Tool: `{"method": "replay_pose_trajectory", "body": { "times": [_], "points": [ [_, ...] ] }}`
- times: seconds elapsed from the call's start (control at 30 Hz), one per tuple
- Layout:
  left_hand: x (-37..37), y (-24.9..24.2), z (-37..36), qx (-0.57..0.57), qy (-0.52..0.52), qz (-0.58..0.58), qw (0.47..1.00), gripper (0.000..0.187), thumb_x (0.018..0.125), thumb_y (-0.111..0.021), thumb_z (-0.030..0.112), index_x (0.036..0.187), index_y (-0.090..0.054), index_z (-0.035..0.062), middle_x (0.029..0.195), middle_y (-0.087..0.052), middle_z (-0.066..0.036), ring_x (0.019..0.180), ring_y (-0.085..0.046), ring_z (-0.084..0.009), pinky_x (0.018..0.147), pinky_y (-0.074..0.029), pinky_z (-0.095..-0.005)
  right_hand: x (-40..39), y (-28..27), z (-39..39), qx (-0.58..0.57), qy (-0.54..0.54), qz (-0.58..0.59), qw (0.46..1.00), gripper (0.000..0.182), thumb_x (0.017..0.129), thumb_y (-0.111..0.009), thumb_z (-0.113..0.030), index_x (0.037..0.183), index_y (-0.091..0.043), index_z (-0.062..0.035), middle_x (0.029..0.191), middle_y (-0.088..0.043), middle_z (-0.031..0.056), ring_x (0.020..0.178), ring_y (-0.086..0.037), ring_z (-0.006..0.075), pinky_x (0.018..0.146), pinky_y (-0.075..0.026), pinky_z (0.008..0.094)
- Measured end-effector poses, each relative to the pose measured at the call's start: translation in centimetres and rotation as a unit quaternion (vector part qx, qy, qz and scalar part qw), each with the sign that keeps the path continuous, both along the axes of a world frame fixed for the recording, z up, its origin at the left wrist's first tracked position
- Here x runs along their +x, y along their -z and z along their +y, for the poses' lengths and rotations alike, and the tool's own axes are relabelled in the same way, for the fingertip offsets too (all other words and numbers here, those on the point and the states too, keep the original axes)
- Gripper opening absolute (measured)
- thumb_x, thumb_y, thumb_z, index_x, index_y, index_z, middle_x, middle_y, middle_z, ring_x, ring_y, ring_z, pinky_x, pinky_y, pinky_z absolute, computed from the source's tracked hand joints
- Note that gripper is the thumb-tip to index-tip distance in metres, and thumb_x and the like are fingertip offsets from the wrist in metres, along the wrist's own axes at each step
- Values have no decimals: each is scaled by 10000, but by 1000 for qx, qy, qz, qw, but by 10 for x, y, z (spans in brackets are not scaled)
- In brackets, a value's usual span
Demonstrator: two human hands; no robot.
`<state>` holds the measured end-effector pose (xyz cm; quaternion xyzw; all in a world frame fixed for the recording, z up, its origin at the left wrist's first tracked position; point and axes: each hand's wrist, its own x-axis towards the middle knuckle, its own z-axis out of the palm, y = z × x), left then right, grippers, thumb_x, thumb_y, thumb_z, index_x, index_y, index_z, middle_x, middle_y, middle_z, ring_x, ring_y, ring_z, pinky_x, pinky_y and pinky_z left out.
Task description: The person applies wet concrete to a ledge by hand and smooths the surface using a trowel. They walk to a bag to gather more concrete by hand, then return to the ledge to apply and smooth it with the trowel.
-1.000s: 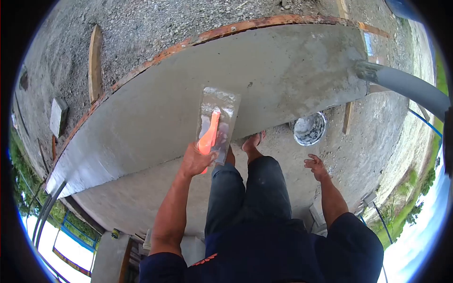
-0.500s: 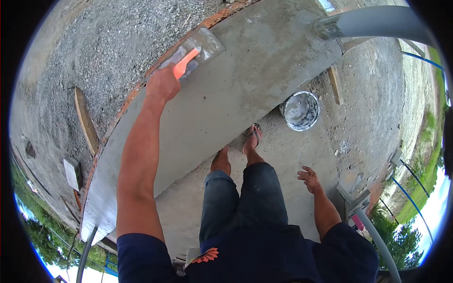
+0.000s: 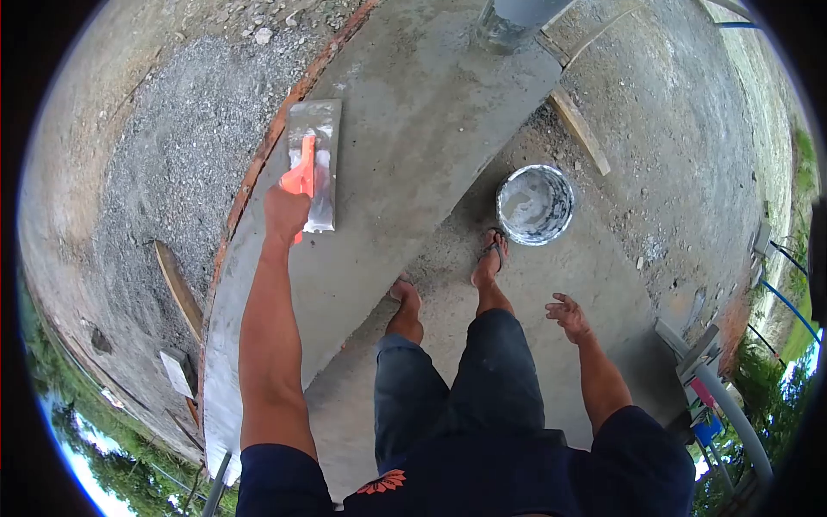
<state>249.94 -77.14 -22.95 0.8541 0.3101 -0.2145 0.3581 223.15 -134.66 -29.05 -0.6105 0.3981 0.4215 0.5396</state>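
My left hand is closed around the orange handle of a flat rectangular plastering trowel. The trowel's metal blade lies on the smooth wet concrete surface, close to its curved reddish edge. Grey paste smears the top of the blade, and its long side points away from me. My right hand hangs in the air over the ground at the right, fingers spread and nothing in them. A round bucket with grey cement residue stands beyond it, beside my right foot.
A thick grey pipe rises from the far end of the concrete. Wooden pieces lie at the far right and along the left side. Gravel borders the curved edge. Another pipe stands at the lower right.
My left hand has drawn the trowel nearer to me, and the blade has turned from slanting right to pointing nearly straight ahead. The view has shifted. My right hand remains raised and free.
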Motion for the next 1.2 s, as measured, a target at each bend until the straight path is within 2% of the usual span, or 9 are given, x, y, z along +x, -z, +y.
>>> {"method": "replay_pose_trajectory", "body": {
  "times": [0.07,0.1,0.27,0.47,0.57,0.7,0.8,1.07,1.2],
  "points": [
    [7,33,-51,49,135,-95,985,315,715,-523,26,1002,-644,-23,741,-649,-164,642,-641,-242,587,-483,-337,19,11,-15,2,5,-13,1000,644,710,-659,-129,1302,-441,-1,1016,-643,95,914,-594,194,868,-449,294],
    [10,17,-89,15,125,-56,990,256,719,-539,70,920,-627,-62,874,-635,-296,876,-615,-457,737,-503,-441,19,14,-23,9,14,-12,1000,644,708,-663,-128,1300,-442,-3,1013,-643,96,909,-591,191,867,-449,299],
    [-33,-12,-180,26,227,30,973,353,752,-567,101,1086,-577,-12,999,-612,-283,1011,-547,-468,855,-457,-478,12,33,-58,45,22,-23,998,650,701,-679,-134,1295,-446,-14,1032,-632,96,912,-585,190,868,-444,313],
    [-127,-26,-125,-18,-289,-24,957,217,737,-520,-36,917,-641,-28,666,-590,-41,540,-534,-99,460,-403,-268,31,19,-89,6,28,29,999,677,709,-689,-242,1317,-447,-67,1064,-627,65,934,-589,211,876,-410,412],
    [-102,14,-169,18,-268,-92,959,163,727,-514,-41,834,-637,-37,607,-572,-27,492,-523,-108,426,-383,-276,26,38,-100,9,41,27,999,682,715,-677,-268,1326,-442,-76,1066,-629,62,940,-591,217,885,-398,427],
    [-5,32,-277,-62,-60,-27,996,186,702,-565,68,780,-582,-101,622,-600,-187,583,-633,-251,523,-478,-400,0,46,-102,22,67,26,997,670,725,-668,-233,1322,-436,-34,1057,-629,92,934,-592,216,898,-414,381],
    [13,12,-328,-54,54,-70,995,275,717,-589,75,951,-592,-70,827,-639,-258,805,-667,-349,678,-500,-385,8,37,-102,33,94,5,995,662,723,-672,-187,1313,-435,-6,1053,-626,110,937,-589,217,902,-424,348],
    [17,-52,-311,-171,75,41,981,372,740,-664,130,1077,-574,0,923,-647,-228,888,-630,-389,751,-491,-404,11,34,-143,7,101,4,995,656,712,-663,-136,1315,-438,-10,1067,-617,106,960,-575,214,897,-429,331],
    [99,-51,-308,120,411,-19,904,445,765,-578,194,1181,-533,44,1000,-642,-232,938,-602,-427,829,-479,-471,23,26,-144,-3,105,2,994,642,718,-647,-123,1315,-438,-10,1074,-613,103,961,-573,209,887,-435,327]
  ]
}}
